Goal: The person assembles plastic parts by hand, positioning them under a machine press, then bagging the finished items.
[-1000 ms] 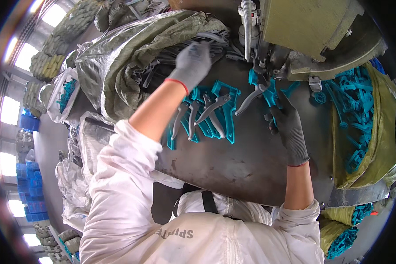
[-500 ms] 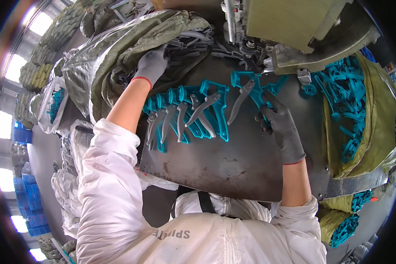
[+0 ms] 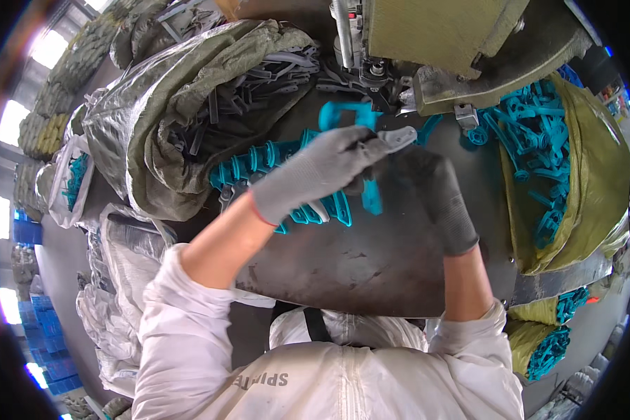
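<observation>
My left hand (image 3: 322,168), in a grey glove, reaches across the middle of the table, pinching a grey lever (image 3: 400,138) that points to the right. Under and behind it lies a blurred teal plastic handle frame (image 3: 346,107), partly hidden by the hand. My right hand (image 3: 437,199), in a darker grey glove, is just right of the lever. Motion smears its fingers, so its grip is unclear. Beside my left wrist lies a row of teal handle frames (image 3: 259,155) with grey levers on them, partly covered by my left forearm.
An open sack of grey levers (image 3: 154,140) lies at the far left. A press-like machine (image 3: 448,35) stands at the back. To the right, a yellow-green sack (image 3: 598,161) holds loose teal parts (image 3: 546,133). More teal-filled sacks (image 3: 532,343) sit below the table's right edge.
My left hand has come out of the lever sack and moved right to the middle, now with a grey lever. My right hand has shifted slightly. The view has moved a little.
</observation>
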Demonstrator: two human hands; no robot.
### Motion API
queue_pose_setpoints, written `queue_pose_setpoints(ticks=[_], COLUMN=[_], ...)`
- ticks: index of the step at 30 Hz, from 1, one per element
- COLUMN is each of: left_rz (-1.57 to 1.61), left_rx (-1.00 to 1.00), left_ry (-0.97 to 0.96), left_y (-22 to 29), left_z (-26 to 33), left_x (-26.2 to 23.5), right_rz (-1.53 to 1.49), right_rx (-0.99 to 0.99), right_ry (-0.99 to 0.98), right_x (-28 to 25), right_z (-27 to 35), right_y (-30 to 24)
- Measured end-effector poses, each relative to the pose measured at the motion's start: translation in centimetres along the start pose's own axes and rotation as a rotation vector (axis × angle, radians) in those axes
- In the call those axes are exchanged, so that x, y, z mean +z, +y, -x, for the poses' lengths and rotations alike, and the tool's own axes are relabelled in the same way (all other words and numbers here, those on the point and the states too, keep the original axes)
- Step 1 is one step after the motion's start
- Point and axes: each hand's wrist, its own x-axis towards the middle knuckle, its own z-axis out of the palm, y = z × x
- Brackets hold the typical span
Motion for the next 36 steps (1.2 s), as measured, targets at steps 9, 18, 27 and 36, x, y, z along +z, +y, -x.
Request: queue_pose_setpoints(ticks=[9, 18, 27, 36], left_rz=[-0.089, -0.718, -0.128, -0.883], left_rx=[0.187, 0.116, -0.147, 0.243], left_ry=[0.199, 0.037, 0.106, 0.24], left_y=[-12.2, -3.5, -1.7, -6.0], left_z=[-4.3, -4.6, -4.0, -6.1], left_x=[-1.2, -0.9, -0.8, -2.5], right_rz=[1.145, -0.477, -0.441, -0.459], right_rx=[-0.101, 0.51, 0.522, 0.65], right_ry=[-0.156, 0.23, 0.12, 0.019], right_x=[-6.1, -2.3, -0.4, 0.4], right_z=[-1.7, -0.9, -1.2, -1.9], right_y=[4.8, 0.1, -3.0, 0.1])
